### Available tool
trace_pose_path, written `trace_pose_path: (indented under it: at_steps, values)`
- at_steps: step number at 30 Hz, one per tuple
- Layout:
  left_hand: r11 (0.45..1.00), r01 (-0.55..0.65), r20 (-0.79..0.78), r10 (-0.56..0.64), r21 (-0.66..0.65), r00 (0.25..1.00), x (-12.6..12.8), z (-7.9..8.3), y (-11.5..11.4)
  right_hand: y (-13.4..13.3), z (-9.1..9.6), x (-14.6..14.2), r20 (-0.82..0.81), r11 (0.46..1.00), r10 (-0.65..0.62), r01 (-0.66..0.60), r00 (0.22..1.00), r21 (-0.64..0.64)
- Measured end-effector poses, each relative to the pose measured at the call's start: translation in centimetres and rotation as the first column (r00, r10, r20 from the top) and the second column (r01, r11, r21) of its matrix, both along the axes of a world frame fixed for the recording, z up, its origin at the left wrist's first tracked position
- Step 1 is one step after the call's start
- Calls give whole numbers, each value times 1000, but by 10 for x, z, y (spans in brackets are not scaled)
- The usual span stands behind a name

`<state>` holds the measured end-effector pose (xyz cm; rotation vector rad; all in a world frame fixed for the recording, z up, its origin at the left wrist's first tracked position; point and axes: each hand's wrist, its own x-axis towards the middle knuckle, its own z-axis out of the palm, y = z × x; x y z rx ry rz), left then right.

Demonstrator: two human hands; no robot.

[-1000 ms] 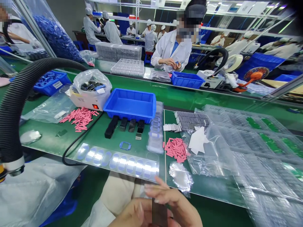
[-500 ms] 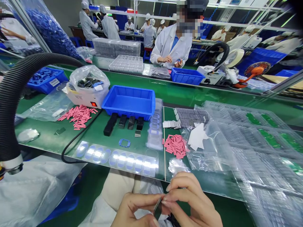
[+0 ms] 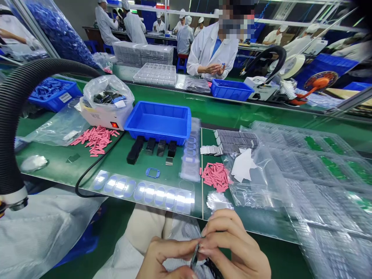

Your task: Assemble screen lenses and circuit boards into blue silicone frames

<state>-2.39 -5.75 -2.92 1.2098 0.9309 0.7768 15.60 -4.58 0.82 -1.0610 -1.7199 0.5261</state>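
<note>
thin dark piece (image 3: pixel 195 256) lies between left hand (image 3: pixel 161 257), which pinches it, and right hand (image 3: pixel 247 252), fingertips at its upper end, grip unclear

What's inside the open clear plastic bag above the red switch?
Dark pieces lie jumbled in the clear bag, with some blue pieces toward the right. Whatever lies beneath them is covered and cannot be seen.

There's one held piece (image 3: pixel 195 256), four black stacks (image 3: pixel 161 148).
</note>
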Motion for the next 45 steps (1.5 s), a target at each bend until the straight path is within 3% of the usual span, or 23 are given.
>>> trace_pose_path:
  at_steps: [3,6,12,17,20,22,23,28,29,30,33,34,36,38,41,45]
  values:
    - [990,82,50,-89,116,995,2,9,8,1,-1,0,-13,1000,13,-14,1000,-6]
    - [982,78,106,-97,172,990,3,15,14,2,-2,-2,1,1000,25,-25,1000,2]
    - [990,30,116,-46,136,992,2,6,6,-3,-15,-5,66,999,8,-12,998,50]
    - [971,-237,14,237,-38,971,12,8,3,-20,-28,4,278,981,-124,74,952,181]
    - [922,-373,19,376,-102,926,18,15,9,-24,-34,19,191,969,-240,246,952,-7]
    - [902,-411,26,417,-131,908,19,18,13,-18,-43,29,223,919,-355,383,908,-95]
    - [897,-420,25,427,-137,904,19,19,14,-13,-49,33,278,893,-411,445,868,-71]
    - [910,-387,50,398,-149,916,14,27,20,9,-76,38,570,768,-610,588,550,253]
    - [917,-354,58,370,-182,927,13,31,21,9,-76,36,581,758,-624,586,523,286]
    - [923,-310,72,334,-229,940,12,34,22,8,-74,35,564,765,-621,575,544,289]
    - [907,-164,180,249,-387,952,9,39,25,0,-57,31,363,879,-470,466,805,105]
    - [898,-111,242,232,-426,942,8,38,25,-2,-49,30,269,927,-364,375,892,11]
    - [885,6,368,188,-466,911,5,31,27,-3,-34,29,120,979,-150,164,981,-118]
    - [876,139,463,105,-462,880,4,20,28,2,-22,26,60,986,51,-41,997,-160]
    - [833,316,507,-50,-453,860,3,8,31,15,-7,18,10,938,297,-290,955,-188]
    - [783,400,500,-132,-477,856,4,7,31,24,1,11,-14,894,406,-400,914,-200]
